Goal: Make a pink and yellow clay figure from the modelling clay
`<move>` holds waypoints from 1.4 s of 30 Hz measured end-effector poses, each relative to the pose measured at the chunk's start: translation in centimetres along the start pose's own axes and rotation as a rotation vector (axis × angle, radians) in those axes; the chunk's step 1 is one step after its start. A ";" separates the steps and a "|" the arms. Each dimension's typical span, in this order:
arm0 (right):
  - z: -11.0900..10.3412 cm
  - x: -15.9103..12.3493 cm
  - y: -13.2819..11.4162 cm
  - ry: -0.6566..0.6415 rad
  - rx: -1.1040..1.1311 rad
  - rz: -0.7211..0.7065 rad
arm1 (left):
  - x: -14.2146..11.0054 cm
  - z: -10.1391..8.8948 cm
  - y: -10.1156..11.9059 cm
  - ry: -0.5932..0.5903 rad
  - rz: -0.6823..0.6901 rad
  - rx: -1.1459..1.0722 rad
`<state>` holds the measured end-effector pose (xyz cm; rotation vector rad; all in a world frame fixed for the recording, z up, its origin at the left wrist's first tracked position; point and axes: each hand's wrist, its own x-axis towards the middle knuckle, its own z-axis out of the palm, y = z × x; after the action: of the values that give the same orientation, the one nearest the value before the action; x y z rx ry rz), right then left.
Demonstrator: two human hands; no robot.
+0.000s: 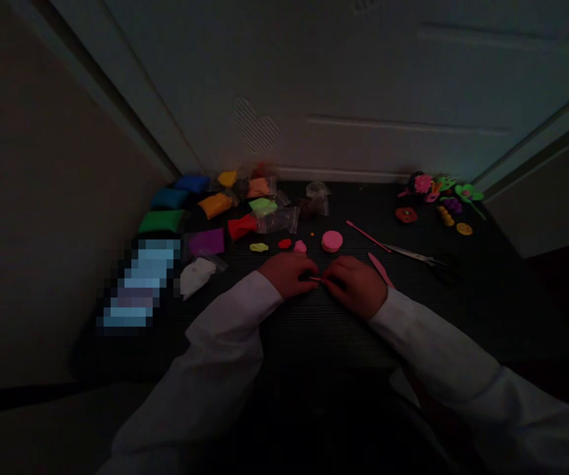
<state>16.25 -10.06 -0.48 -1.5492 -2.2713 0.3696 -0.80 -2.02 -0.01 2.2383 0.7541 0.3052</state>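
Over the middle of the dark table, my left hand (290, 274) and my right hand (356, 285) meet with their fingertips pinched. Between them is a small thin pink piece of clay (316, 279), held from both sides. Just beyond my fingers sit a pink clay lump (300, 247), a red clay lump (285, 243), a yellow-green clay piece (259, 247) and a tiny orange ball (312, 234). A round pink clay form (332, 240) stands behind my right hand. Close to that hand's wrist lies a pink plastic knife (380, 268).
Several bags of coloured clay, such as purple (207, 242) and white (197, 276), fill the left and back. A pink stick tool (367, 235) and scissors (419, 255) lie right. Finished clay figures (445, 204) are at the far right; a blurred phone-like screen (140, 284) is left.
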 end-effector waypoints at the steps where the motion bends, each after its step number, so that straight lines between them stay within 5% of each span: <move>1: 0.0 0.0 0.0 -0.003 0.002 0.000 | 0.0 0.0 0.0 -0.020 0.007 0.033; 16: -0.2 0.0 0.3 -0.032 0.018 -0.007 | -0.3 -0.1 0.8 -0.062 0.040 0.295; 42: -0.3 0.0 0.3 -0.004 0.021 0.029 | -0.2 0.1 0.5 -0.035 0.066 0.391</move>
<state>16.62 -9.97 -0.28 -1.5739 -2.2434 0.4033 -0.75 -2.47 0.25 2.6318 0.7749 0.1590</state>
